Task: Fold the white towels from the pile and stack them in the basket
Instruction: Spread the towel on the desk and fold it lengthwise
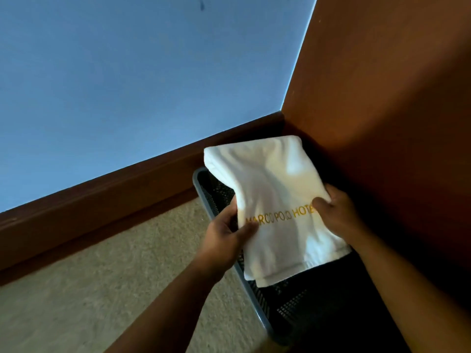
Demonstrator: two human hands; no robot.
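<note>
While you hold one folded white towel (275, 200) above the dark mesh basket (293, 299), left hand (226, 233) and right hand (336, 212) each pinching a side edge, placement remains outstanding; pile unseen, basket contents indiscernible.

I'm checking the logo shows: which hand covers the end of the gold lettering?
The right hand: its thumb hides the last letter of HOTEL on the towel; the left hand grips at its start.
</note>
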